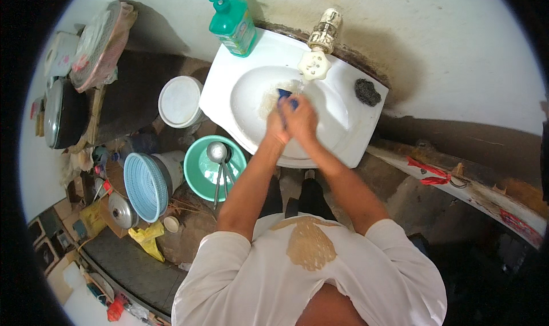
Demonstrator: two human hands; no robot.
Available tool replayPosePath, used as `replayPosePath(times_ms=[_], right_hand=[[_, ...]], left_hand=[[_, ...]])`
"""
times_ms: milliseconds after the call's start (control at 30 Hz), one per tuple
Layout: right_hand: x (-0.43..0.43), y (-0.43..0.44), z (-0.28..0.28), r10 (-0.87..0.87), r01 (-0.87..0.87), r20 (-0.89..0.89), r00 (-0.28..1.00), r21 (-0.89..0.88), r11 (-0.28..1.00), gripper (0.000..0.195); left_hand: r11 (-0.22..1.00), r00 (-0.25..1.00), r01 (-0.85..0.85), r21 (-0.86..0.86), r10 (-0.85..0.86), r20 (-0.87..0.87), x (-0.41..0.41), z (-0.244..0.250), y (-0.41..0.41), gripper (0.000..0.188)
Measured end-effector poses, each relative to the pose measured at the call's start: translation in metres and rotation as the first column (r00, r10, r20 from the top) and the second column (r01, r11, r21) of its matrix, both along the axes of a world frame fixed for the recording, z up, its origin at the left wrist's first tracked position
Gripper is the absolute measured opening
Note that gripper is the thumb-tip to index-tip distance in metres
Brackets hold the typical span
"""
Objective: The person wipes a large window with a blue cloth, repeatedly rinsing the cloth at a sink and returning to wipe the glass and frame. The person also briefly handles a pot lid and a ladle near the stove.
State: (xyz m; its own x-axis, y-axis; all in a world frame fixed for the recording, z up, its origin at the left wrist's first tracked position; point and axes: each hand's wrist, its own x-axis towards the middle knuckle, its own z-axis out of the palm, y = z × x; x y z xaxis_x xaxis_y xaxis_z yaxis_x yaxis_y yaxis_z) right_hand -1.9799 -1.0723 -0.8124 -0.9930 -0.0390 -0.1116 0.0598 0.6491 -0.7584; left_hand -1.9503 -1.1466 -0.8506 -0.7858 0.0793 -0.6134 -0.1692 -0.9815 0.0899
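Observation:
A dark blue cloth [284, 93] is bunched between my two hands over the bowl of a white washbasin [253, 124]. My left hand [278, 122] grips it from the left, and my right hand [302, 117] closes on it from the right; the hands touch and are slightly blurred. Most of the cloth is hidden by the fingers. Cloudy water [268, 105] lies in the bowl beneath. Just above the hands is a tap with a white knob [314, 65]. A green pump bottle [233, 26] stands on the basin's back left corner, and a dark scouring pad [367, 92] on its right rim.
Left of the basin are a white lidded bucket [180, 102], a green plastic basin [193, 167] holding metal ladles [217, 152], and a light blue plastic basket [146, 186]. A metal pot lid [122, 210] lies farther left. The wall [446, 60] runs behind the washbasin.

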Motion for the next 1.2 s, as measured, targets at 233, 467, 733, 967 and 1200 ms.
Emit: replayPosePath(times_ms=[233, 467, 733, 967, 1200], right_hand=[[-0.035, 0.038, -0.05, -0.029, 0.07, 0.132, 0.991, -0.317, 0.946, 0.037], [-0.05, 0.014, -0.016, -0.105, 0.128, 0.125, 0.987, -0.19, 0.973, 0.046], [0.019, -0.002, 0.022, 0.132, -0.155, -0.084, 0.988, -0.41, 0.899, 0.041], [-0.045, 0.005, 0.032, 0.062, -0.081, 0.139, 0.988, 0.131, 0.988, 0.046], [-0.099, 0.078, -0.009, 0.562, -0.492, 0.385, 0.732, -0.272, 0.827, 0.077]], left_hand=[[0.999, 0.995, 0.031, 0.043, -0.026, -0.094, -0.013, 0.012, 0.0, 0.03], [0.985, 0.995, 0.034, -0.17, -0.05, -0.087, -0.006, 0.042, 0.015, 0.033], [0.973, 0.993, 0.117, -0.199, -0.12, -0.004, -0.025, 0.028, -0.024, 0.049], [0.997, 0.972, 0.07, -0.044, -0.078, -0.223, -0.012, 0.053, 0.01, 0.055], [0.93, 0.938, 0.27, -0.25, -0.313, -0.15, -0.016, 0.039, 0.011, 0.033]])
